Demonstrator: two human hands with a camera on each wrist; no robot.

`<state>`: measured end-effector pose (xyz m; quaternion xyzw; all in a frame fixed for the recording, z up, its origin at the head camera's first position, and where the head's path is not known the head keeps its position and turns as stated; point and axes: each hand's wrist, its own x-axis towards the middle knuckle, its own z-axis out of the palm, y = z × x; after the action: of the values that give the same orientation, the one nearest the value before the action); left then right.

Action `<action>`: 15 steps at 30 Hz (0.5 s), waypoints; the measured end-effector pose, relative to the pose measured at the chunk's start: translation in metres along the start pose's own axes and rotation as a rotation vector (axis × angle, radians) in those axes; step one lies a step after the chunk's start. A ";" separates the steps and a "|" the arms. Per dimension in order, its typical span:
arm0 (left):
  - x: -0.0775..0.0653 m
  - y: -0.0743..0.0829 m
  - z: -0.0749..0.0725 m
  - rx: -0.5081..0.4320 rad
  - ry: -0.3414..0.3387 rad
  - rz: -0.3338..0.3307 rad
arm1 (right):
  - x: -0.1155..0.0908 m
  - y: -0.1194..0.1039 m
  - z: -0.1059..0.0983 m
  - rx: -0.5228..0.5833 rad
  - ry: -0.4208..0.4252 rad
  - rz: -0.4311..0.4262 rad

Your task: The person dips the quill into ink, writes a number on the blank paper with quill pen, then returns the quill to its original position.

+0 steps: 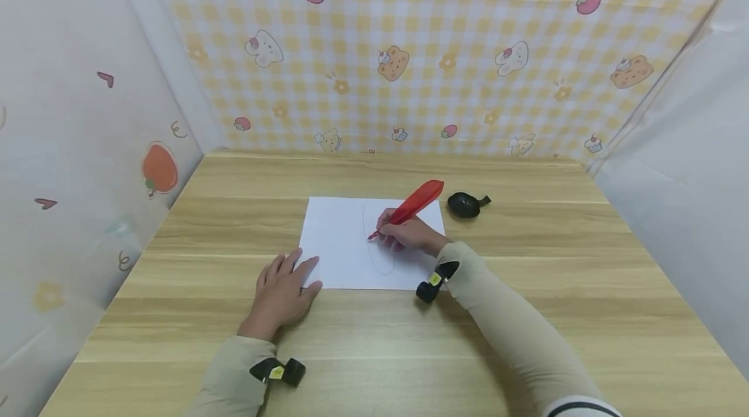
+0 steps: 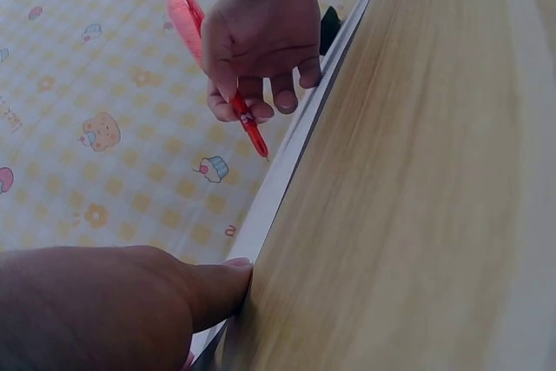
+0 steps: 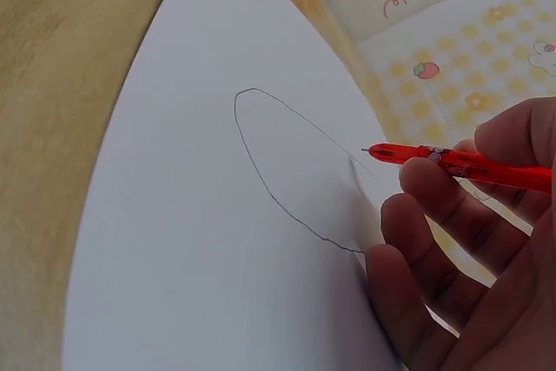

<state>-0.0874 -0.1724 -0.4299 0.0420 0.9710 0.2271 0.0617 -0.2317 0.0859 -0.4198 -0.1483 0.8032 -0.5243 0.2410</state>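
Note:
My right hand pinches a red pen topped with a red feather. In the right wrist view the pen's tip points at a thin, dark curved line drawn on a sheet of white paper. That line makes a long, narrow loop, and its far part is hidden behind the right hand. At the paper's near left corner my left hand lies with its fingers spread, fingertips on the sheet's edge. Its thumb shows along the paper's edge in the left wrist view.
A small black round object with a short strap sits on the wooden table, just right of the paper. Behind the table hangs a yellow checked cloth; a pale printed cloth lines the left side.

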 end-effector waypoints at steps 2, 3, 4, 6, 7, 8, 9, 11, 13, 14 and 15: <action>0.000 0.000 0.000 0.003 0.000 0.001 | -0.001 0.001 -0.002 0.001 -0.002 0.008; 0.000 -0.001 0.001 0.003 0.001 0.002 | -0.001 0.001 -0.003 0.000 -0.006 0.008; 0.000 -0.001 0.001 0.004 0.002 0.003 | -0.001 0.001 -0.005 0.002 -0.009 0.005; 0.000 -0.001 0.001 0.004 0.004 0.003 | -0.002 0.001 -0.008 0.001 -0.010 -0.004; 0.000 -0.001 0.001 0.003 0.004 0.003 | -0.002 0.001 -0.010 0.002 -0.007 -0.007; 0.000 -0.001 0.002 0.003 0.005 0.002 | -0.003 0.001 -0.013 0.003 -0.001 -0.013; 0.000 -0.001 0.002 0.001 0.006 0.001 | -0.003 0.001 -0.015 -0.003 0.005 -0.018; 0.000 -0.001 0.002 0.001 0.007 0.001 | -0.005 0.001 -0.020 -0.014 0.020 -0.030; 0.001 -0.001 0.002 0.004 0.007 0.002 | -0.007 0.000 -0.024 -0.032 0.036 -0.039; 0.001 -0.001 0.002 0.005 0.007 0.002 | -0.008 0.001 -0.027 -0.042 0.042 -0.045; 0.001 -0.001 0.002 0.006 0.009 0.003 | -0.009 0.001 -0.029 -0.049 0.048 -0.048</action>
<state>-0.0878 -0.1719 -0.4323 0.0427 0.9718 0.2247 0.0570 -0.2399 0.1127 -0.4088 -0.1608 0.8175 -0.5136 0.2050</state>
